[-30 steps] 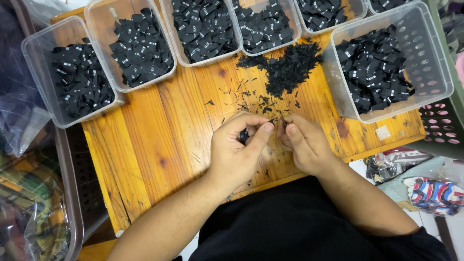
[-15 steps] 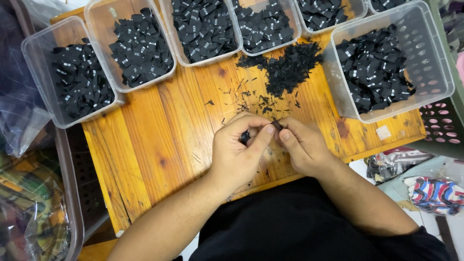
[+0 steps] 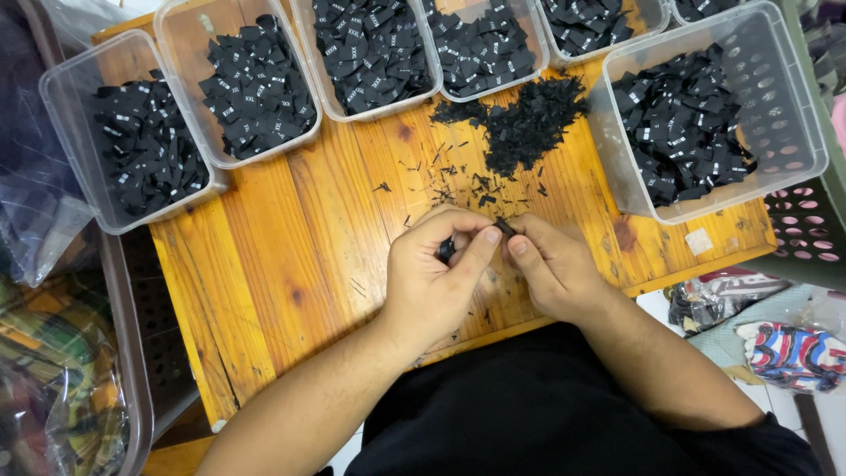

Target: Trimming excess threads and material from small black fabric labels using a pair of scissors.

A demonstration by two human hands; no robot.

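Observation:
My left hand (image 3: 436,273) and my right hand (image 3: 551,264) meet over the near middle of an orange wooden table (image 3: 291,229). Both pinch small black fabric labels (image 3: 503,226) between thumb and fingertips; more black pieces show inside the left fingers. Just beyond the hands lies a loose pile of black labels (image 3: 529,123) with scattered black scraps around it.
Several clear plastic tubs of black labels line the far edge, such as the left tub (image 3: 132,132) and a large right tub (image 3: 705,115). A pink perforated basket (image 3: 806,229) stands at right. Bagged cloth (image 3: 793,353) lies on the floor.
The two hands have drawn slightly closer together and the fingertips have shifted on the small black labels. The tubs and the pile have not moved.

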